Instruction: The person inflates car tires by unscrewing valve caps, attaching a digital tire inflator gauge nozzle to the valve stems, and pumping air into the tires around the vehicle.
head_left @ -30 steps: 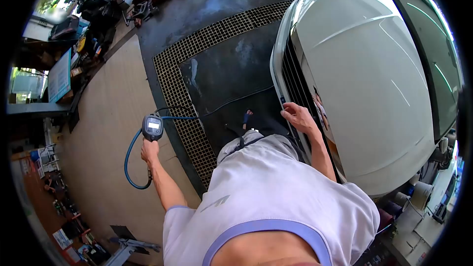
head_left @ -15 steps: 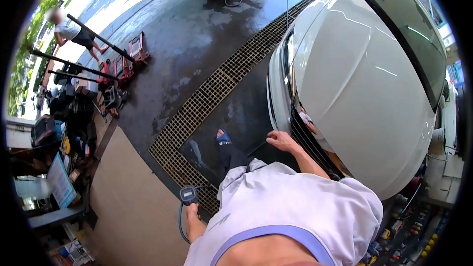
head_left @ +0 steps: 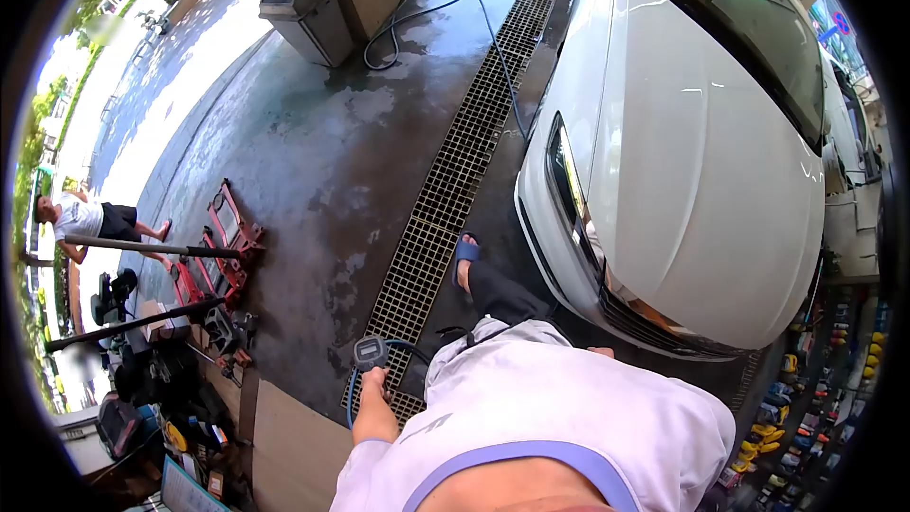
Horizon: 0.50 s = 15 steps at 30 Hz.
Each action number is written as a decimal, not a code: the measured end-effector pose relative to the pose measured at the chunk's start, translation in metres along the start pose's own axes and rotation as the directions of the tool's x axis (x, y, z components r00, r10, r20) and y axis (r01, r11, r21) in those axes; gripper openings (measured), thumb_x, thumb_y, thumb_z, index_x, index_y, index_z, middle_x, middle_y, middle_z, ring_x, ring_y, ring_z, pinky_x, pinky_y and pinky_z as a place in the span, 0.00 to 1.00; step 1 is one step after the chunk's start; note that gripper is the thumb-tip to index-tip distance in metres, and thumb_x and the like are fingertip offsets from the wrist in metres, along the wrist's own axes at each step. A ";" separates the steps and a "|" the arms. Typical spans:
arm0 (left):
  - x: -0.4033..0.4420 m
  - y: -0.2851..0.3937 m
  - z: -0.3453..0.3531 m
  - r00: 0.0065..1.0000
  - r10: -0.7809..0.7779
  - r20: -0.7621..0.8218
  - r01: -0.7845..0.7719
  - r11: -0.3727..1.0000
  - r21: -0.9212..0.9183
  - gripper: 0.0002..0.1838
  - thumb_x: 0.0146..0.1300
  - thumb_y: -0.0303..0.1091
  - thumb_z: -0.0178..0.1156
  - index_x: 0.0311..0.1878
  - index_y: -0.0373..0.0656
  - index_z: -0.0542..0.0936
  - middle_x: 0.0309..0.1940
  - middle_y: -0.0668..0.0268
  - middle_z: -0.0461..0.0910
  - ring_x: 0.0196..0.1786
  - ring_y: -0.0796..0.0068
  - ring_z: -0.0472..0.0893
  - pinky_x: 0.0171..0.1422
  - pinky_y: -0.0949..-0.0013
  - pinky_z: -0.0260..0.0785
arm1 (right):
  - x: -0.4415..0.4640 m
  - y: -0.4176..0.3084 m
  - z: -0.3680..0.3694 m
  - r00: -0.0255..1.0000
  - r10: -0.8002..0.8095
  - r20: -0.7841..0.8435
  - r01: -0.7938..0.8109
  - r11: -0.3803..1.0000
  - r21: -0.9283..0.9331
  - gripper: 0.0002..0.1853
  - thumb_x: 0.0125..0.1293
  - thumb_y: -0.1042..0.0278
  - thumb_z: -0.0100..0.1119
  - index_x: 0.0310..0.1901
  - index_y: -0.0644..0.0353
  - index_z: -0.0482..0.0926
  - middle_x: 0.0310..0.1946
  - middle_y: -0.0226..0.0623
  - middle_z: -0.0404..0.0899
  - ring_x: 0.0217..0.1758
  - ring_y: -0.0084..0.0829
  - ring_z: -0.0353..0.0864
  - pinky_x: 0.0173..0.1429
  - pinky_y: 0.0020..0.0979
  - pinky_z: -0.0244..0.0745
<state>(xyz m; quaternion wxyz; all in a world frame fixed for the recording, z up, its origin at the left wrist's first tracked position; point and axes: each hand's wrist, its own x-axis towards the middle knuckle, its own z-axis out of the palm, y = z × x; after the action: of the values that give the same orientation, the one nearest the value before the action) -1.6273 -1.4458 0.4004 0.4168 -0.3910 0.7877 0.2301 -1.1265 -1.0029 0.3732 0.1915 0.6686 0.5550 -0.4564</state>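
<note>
My left hand (head_left: 376, 382) is wrapped around the handle of a digital tire inflator gauge (head_left: 371, 353), held low over the floor grate. A blue hose (head_left: 352, 396) hangs from the gauge, and a dark loop of hose runs back toward my body. Only a sliver of my right hand (head_left: 602, 351) shows past my shirt, close to the front of a white car (head_left: 701, 171); its fingers are hidden. My foot in a blue sandal (head_left: 466, 249) is beside the grate.
A metal floor grate (head_left: 441, 185) runs along the car's left side in view. Red floor jacks (head_left: 227, 228) with long handles stand at left, a person (head_left: 85, 218) beyond them. A bin (head_left: 308, 19) and a long hose (head_left: 450, 2) lie ahead. Small bottles (head_left: 777, 408) fill the lower right.
My body has moved forward along the grate and turned. My right hand has dropped from beside the car's front to behind my shirt. The gauge stays in my left hand.
</note>
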 end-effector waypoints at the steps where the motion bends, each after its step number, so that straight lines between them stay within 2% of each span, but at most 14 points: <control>1: 0.034 0.027 0.004 0.999 0.020 -0.046 -0.021 0.999 -0.026 0.21 0.63 0.34 0.70 0.55 0.29 0.83 0.53 0.52 0.84 0.40 0.50 0.80 0.29 0.47 0.68 | 0.010 -0.006 0.016 1.000 0.009 0.015 -0.009 1.000 -0.004 0.16 0.69 0.63 0.65 0.47 0.69 0.89 0.45 0.49 0.91 0.43 0.40 0.91 0.53 0.40 0.84; 3: 0.046 0.085 -0.007 0.995 0.032 0.096 -0.019 0.991 -0.132 0.19 0.63 0.33 0.69 0.54 0.31 0.83 0.49 0.53 0.84 0.40 0.50 0.81 0.29 0.45 0.69 | 0.022 -0.052 0.043 0.996 0.076 0.046 -0.078 0.996 0.043 0.16 0.68 0.62 0.65 0.46 0.69 0.89 0.44 0.48 0.90 0.42 0.39 0.90 0.52 0.41 0.84; 5: 0.019 0.145 -0.015 0.999 0.045 0.003 -0.045 0.998 -0.053 0.19 0.63 0.35 0.71 0.52 0.31 0.84 0.46 0.52 0.84 0.39 0.52 0.82 0.29 0.47 0.69 | 0.040 -0.127 0.065 0.986 0.156 0.061 -0.164 0.975 0.149 0.16 0.68 0.62 0.66 0.46 0.69 0.89 0.43 0.47 0.90 0.41 0.38 0.90 0.50 0.42 0.84; 6: 0.011 0.172 -0.022 0.998 0.051 0.031 -0.048 0.993 -0.105 0.20 0.63 0.36 0.71 0.53 0.31 0.83 0.46 0.53 0.85 0.39 0.52 0.82 0.29 0.47 0.68 | 0.050 -0.169 0.071 0.979 0.190 0.068 -0.201 0.947 0.250 0.16 0.68 0.62 0.66 0.46 0.69 0.89 0.42 0.46 0.90 0.40 0.38 0.89 0.50 0.42 0.83; 8: -0.011 0.231 -0.033 1.000 -0.014 -0.022 0.010 0.978 -0.207 0.20 0.63 0.36 0.70 0.53 0.32 0.83 0.45 0.55 0.85 0.38 0.55 0.83 0.27 0.51 0.69 | 0.081 -0.259 0.070 0.967 0.240 0.086 -0.253 0.861 0.440 0.16 0.68 0.62 0.66 0.45 0.69 0.89 0.41 0.45 0.90 0.39 0.37 0.88 0.48 0.43 0.83; 9: -0.018 0.257 -0.039 0.998 -0.044 -0.039 0.031 0.962 -0.272 0.19 0.63 0.36 0.70 0.52 0.32 0.83 0.44 0.55 0.84 0.37 0.56 0.82 0.26 0.53 0.69 | 0.097 -0.309 0.065 0.969 0.223 0.103 -0.244 0.825 0.509 0.16 0.68 0.62 0.66 0.45 0.69 0.89 0.41 0.45 0.90 0.39 0.36 0.88 0.48 0.44 0.83; 10: -0.022 0.283 -0.047 0.998 -0.043 -0.049 0.027 0.958 -0.285 0.19 0.63 0.37 0.70 0.51 0.33 0.82 0.43 0.55 0.84 0.37 0.57 0.82 0.26 0.55 0.69 | 0.121 -0.355 0.058 0.979 0.179 0.101 -0.205 0.834 0.512 0.15 0.71 0.59 0.64 0.48 0.63 0.87 0.41 0.40 0.89 0.37 0.34 0.86 0.42 0.42 0.82; 11: -0.024 0.309 -0.056 0.998 -0.040 -0.055 0.022 0.954 -0.299 0.18 0.63 0.37 0.70 0.50 0.34 0.82 0.43 0.56 0.83 0.36 0.58 0.81 0.26 0.56 0.69 | 0.099 -0.431 0.030 0.953 0.225 0.204 -0.303 0.651 0.696 0.16 0.74 0.56 0.61 0.55 0.57 0.83 0.42 0.34 0.87 0.37 0.29 0.84 0.39 0.37 0.80; 12: -0.027 0.335 -0.061 0.998 -0.035 -0.059 0.014 0.948 -0.317 0.17 0.63 0.37 0.71 0.50 0.35 0.82 0.42 0.57 0.83 0.35 0.59 0.81 0.25 0.57 0.69 | 0.115 -0.479 0.018 0.962 0.149 0.228 -0.269 0.638 0.721 0.16 0.77 0.54 0.58 0.59 0.51 0.78 0.41 0.32 0.84 0.40 0.29 0.84 0.48 0.40 0.82; 13: -0.037 0.368 -0.065 0.996 -0.025 -0.082 -0.001 0.952 -0.307 0.17 0.62 0.36 0.70 0.49 0.36 0.82 0.41 0.58 0.82 0.34 0.59 0.80 0.25 0.59 0.69 | 0.131 -0.528 0.008 0.975 0.107 0.197 -0.221 0.612 0.760 0.15 0.79 0.54 0.57 0.58 0.52 0.79 0.42 0.32 0.84 0.40 0.29 0.83 0.48 0.38 0.82; 14: -0.044 0.403 -0.070 0.992 -0.008 -0.125 -0.021 0.972 -0.233 0.17 0.62 0.35 0.70 0.50 0.36 0.82 0.42 0.58 0.82 0.35 0.58 0.80 0.25 0.59 0.69 | 0.148 -0.572 0.000 0.983 0.049 0.175 -0.169 0.601 0.781 0.15 0.77 0.55 0.59 0.57 0.54 0.80 0.43 0.34 0.85 0.39 0.28 0.85 0.41 0.34 0.83; 15: -0.045 0.438 -0.073 0.986 0.018 -0.164 -0.045 0.986 -0.160 0.17 0.61 0.34 0.69 0.51 0.37 0.82 0.43 0.57 0.83 0.36 0.58 0.81 0.25 0.58 0.69 | 0.160 -0.611 -0.006 0.986 0.025 0.164 -0.145 0.610 0.779 0.15 0.77 0.55 0.59 0.57 0.54 0.80 0.43 0.34 0.85 0.39 0.28 0.85 0.42 0.34 0.83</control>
<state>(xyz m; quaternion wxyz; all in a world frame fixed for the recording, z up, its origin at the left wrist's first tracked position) -2.0010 -1.2193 0.4939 0.3143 -0.4288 0.8034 0.2680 -1.6893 -0.7175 0.3974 -0.0627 0.6775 0.2514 -0.6884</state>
